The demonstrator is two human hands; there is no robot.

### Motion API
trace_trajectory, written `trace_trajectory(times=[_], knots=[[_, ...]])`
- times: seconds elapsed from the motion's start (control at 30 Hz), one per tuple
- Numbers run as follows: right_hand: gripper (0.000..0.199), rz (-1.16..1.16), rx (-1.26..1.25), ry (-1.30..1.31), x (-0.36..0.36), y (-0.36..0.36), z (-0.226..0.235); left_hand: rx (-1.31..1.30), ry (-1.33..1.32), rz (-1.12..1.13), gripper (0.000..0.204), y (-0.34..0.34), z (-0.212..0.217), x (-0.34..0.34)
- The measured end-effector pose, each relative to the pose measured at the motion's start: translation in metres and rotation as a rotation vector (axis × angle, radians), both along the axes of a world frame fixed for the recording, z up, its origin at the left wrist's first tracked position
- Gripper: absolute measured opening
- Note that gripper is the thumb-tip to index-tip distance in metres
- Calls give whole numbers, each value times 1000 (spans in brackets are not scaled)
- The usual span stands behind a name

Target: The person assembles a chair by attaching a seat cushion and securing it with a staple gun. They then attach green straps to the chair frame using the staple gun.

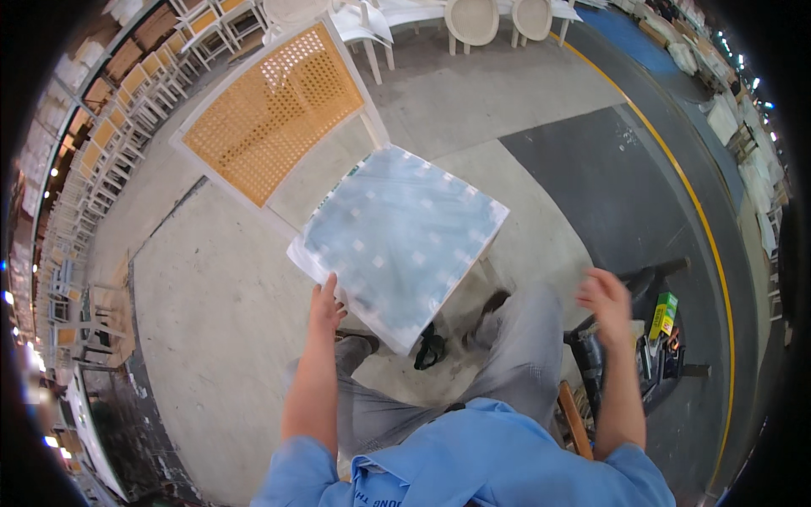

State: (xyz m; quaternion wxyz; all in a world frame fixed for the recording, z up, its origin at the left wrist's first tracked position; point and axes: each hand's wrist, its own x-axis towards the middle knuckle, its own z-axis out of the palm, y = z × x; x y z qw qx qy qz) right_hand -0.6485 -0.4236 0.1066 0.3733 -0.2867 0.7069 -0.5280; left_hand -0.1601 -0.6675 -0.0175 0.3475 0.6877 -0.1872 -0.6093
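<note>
A white-framed chair (372, 135) with a woven cane back (274, 110) stands in front of me. Its seat cushion (405, 232) is pale blue with small white squares, under what looks like a clear plastic cover. My left hand (328, 306) is at the seat's near left edge, fingers apart and nothing in them; whether it touches the edge I cannot tell. Off to the right, my right hand (604, 302) is raised beside a dark low stool or stand (587, 359). That hand is blurred, its fingers look partly bent, and no object shows in it.
On the dark stand lie a green and yellow box (664, 314) and several small tools (667, 355). A black strap-like item (431, 348) lies under the seat's near corner. Rows of chairs (101, 165) line the left; white chairs (473, 21) stand behind. A yellow line (688, 190) crosses the floor.
</note>
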Motion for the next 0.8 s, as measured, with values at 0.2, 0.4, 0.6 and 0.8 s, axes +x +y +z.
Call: trace_trajectory(times=[0.2,0.4,0.6,0.8], knots=[[73,326,496,-503,162,-122,-90,-10,521,-28,62,-39,-40,-17],[47,379,486,-386,187,-133,-112,-61,470,67,52,-26,-53,-16],[48,520,437,-221,186,-125,-118,-83,476,150,52,21,-49,9],[74,509,284,-243,215,-149,-127,-4,265,303,51,45,-18,35]])
